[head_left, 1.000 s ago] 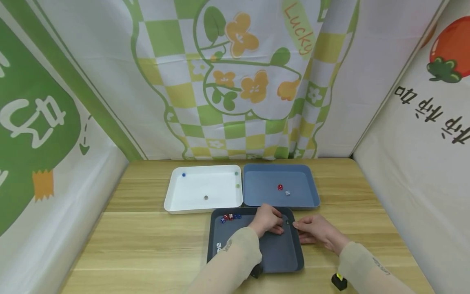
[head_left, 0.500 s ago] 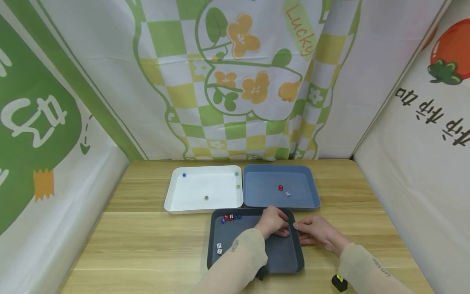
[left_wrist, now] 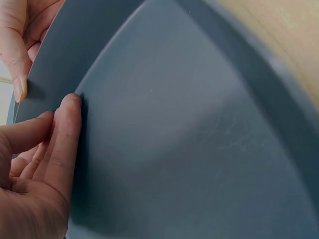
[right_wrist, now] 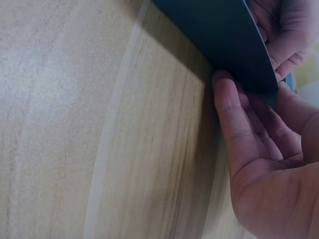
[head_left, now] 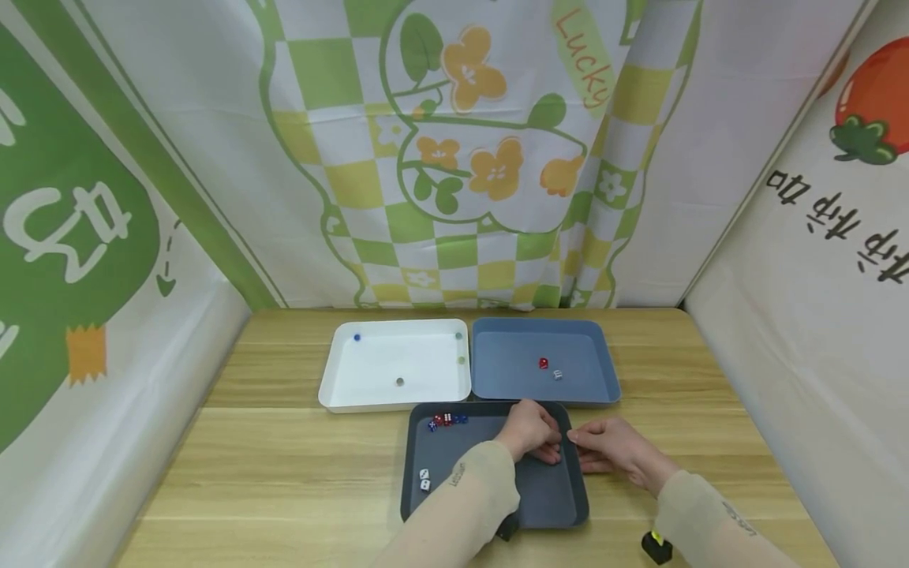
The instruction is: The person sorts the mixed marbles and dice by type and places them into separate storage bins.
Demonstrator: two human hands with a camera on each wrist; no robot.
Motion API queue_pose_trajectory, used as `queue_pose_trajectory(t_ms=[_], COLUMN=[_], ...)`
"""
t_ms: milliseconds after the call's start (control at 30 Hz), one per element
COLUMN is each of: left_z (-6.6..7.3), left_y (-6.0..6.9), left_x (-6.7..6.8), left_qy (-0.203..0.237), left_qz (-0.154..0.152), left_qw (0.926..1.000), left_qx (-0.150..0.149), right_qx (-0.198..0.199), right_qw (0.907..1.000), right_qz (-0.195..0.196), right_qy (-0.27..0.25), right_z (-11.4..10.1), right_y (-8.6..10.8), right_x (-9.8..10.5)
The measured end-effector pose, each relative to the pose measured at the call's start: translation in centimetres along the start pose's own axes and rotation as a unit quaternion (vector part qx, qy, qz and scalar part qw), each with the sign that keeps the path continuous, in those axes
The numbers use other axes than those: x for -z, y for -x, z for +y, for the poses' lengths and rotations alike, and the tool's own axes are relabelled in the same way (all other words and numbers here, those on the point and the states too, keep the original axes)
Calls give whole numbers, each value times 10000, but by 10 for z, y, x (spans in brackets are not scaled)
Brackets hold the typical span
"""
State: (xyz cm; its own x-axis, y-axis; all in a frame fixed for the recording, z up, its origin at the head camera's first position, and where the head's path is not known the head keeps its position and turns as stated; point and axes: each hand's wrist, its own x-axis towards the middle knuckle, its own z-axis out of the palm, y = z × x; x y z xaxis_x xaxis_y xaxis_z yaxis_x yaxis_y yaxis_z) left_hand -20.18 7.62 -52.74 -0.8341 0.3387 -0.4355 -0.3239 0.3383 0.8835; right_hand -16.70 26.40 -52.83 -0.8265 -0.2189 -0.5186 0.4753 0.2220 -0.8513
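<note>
Head cam: the dark tray (head_left: pixel 547 498) is on the table (head_left: pixel 284 473), your right hand (head_left: pixel 614 447) pinching its right rim. Left wrist: your left hand (left_wrist: pixel 44 191) is inside, by the wall; can't tell if it's gripping anything. Right wrist: thumb's at the rim, fingers outside.

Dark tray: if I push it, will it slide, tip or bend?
The dark tray probably slides rather than tips, being wide, flat and low-walled. It looks fairly stiff: its wall stands straight beside the right hand. The white dice inside might slide; their flat faces should limit rolling.
</note>
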Motion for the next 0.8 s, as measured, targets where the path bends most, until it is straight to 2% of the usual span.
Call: queue_pose_trajectory(t_ms=[300,567,800], left_z=[3,5,6], left_y=[0,5,8], left_x=[-2,1,10], left_qy=[-265,-98,150], left_qz=[20,-21,-221], left_qw=[9996,9999,9993], left_qx=[22,-33,-275], right_qx=[-35,15,9], right_qw=[10000,10000,10000], right_qz=[63,17,-44], right_qy=[-37,4,-35], right_z=[-1,2,1], right_y=[1,0,1], right_x=[-2,0,1])
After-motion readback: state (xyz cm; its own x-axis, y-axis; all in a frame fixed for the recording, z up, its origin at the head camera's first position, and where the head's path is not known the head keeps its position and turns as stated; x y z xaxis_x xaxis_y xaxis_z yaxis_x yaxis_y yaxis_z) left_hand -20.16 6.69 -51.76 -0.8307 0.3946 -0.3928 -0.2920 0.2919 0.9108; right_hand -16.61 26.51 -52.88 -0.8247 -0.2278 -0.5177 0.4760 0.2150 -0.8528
